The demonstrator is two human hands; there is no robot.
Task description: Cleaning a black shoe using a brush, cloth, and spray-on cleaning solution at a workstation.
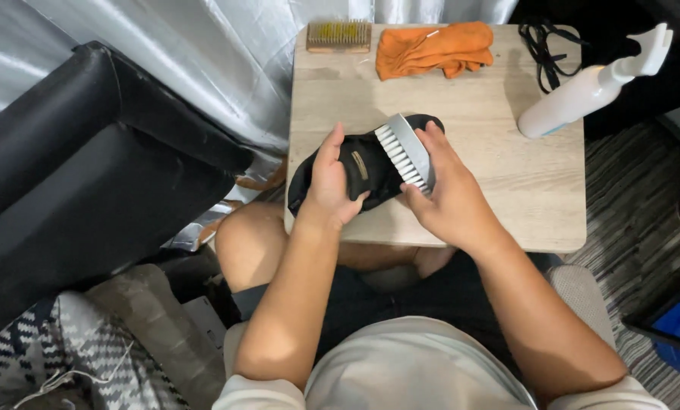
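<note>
Head view: left hand (329,184) grips black sandal (355,163), right hand (445,199) clasps grey brush (405,154), near table (507,190) front edge.

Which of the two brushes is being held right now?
The grey brush with white bristles, in the right hand; the wooden brush lies untouched at the table's far edge.

A small light wood-grain bench (507,190) stands in the middle of the scene, lit evenly from above. Behind the bench and to its left hangs a shiny silver-grey curtain (203,53), and left of the bench sits a black leather sofa (74,175) with a black-and-white patterned cloth (66,357) below it. Right of the bench the floor is covered by a grey striped rug (636,220).
</note>
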